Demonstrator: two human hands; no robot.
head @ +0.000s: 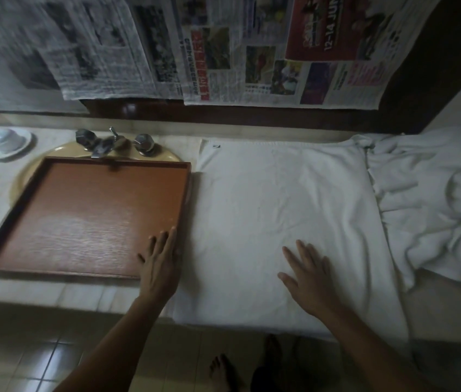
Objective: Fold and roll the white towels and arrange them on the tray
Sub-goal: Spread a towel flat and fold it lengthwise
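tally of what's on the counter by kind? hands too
Tray: 1
Flat white towel: 1
Crumpled white towel heap: 1 (towels inside cannot be counted)
Cup: 1
Saucer: 1
Tap knobs: 2
Hands: 2, left hand, right hand
Total: 9

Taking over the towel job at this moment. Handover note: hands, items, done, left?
Left hand: open, straight fingers lying along the right rim of the square brown wooden tray, which sits over the beige sink.
Right hand: open, palm down on the flat white towel spread on the counter.
Heap of crumpled white towels: on the counter, right of the flat one.
Done: one towel laid out.
Left: nothing is rolled and no towel is on the tray; fold, roll and arrange them all.
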